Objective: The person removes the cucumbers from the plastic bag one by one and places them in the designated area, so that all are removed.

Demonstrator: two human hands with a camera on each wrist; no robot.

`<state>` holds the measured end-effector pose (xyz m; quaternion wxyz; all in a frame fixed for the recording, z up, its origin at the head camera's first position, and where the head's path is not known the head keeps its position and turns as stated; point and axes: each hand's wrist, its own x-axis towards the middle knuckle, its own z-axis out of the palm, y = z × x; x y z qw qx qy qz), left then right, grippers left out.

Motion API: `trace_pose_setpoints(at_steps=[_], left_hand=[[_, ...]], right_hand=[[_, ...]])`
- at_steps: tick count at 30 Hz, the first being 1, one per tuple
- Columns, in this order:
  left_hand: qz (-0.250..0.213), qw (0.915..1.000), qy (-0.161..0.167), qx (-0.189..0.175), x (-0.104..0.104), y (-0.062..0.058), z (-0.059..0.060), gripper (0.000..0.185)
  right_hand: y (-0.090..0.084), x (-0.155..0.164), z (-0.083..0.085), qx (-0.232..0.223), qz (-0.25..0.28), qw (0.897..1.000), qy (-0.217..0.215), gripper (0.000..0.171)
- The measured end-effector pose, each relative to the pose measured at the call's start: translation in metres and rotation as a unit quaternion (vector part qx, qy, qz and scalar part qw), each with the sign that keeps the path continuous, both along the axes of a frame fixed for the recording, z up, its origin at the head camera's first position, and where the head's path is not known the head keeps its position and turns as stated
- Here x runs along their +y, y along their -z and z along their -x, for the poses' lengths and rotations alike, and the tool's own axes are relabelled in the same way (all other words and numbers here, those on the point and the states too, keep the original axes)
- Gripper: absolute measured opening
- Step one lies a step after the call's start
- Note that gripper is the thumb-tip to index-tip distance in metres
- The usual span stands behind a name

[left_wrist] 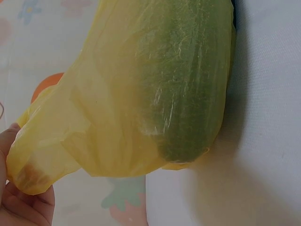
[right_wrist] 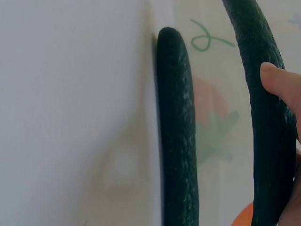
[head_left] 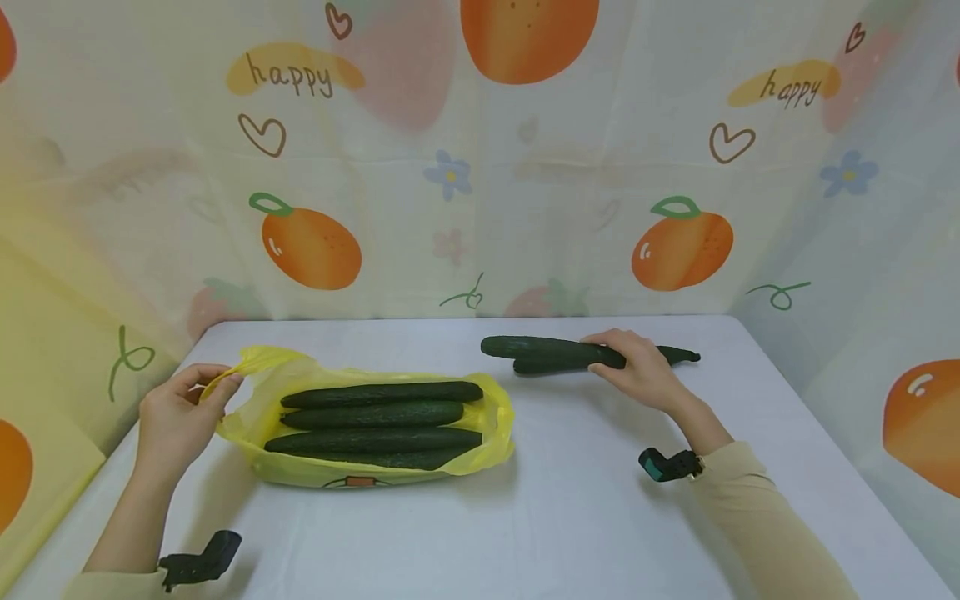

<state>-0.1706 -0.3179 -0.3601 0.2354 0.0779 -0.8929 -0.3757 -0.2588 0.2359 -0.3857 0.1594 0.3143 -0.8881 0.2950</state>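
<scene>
A yellow plastic bag [head_left: 292,473] lies on its side at the left, its opening showing several dark green cucumbers [head_left: 375,415] side by side. At the bag's left end my left hand [head_left: 174,417] pinches a raised corner between thumb and fingers; in the left wrist view a cucumber [left_wrist: 188,94] shows through the thin plastic. To the right of the bag, my right hand [head_left: 639,367] grips a cucumber [head_left: 528,347] around its middle. The right wrist view shows that one raised off the table, beside another cucumber [right_wrist: 176,122] lying on the surface.
Both hands work over a white-covered table [head_left: 570,517]. Behind it hangs a pale curtain [head_left: 525,233] printed with oranges, hearts and flowers, and the same fabric comes down on both sides. A black wrist camera [head_left: 669,465] is strapped to the right wrist.
</scene>
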Motion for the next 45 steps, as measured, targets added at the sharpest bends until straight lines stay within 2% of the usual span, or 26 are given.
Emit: trace_pose_setpoints(at_steps=[12, 25, 35, 45], left_hand=[[0.005, 1.0000, -0.007, -0.003, 0.000, -0.001, 0.000, 0.023], [0.004, 0.9999, -0.010, -0.007, -0.001, -0.001, -0.002, 0.023], [0.004, 1.0000, -0.007, -0.005, -0.002, 0.000, -0.004, 0.022], [0.003, 0.9999, -0.009, -0.007, 0.000, -0.001, -0.004, 0.022]], right_hand=[[0.017, 0.024, 0.004, -0.011, -0.027, 1.000, 0.002, 0.038], [0.025, 0.040, 0.004, -0.102, -0.049, 0.993, 0.027, 0.038], [0.031, 0.049, 0.009, -0.132, -0.061, 0.989, 0.007, 0.035], [0.031, 0.049, 0.010, -0.161, -0.075, 0.983, 0.048, 0.036]])
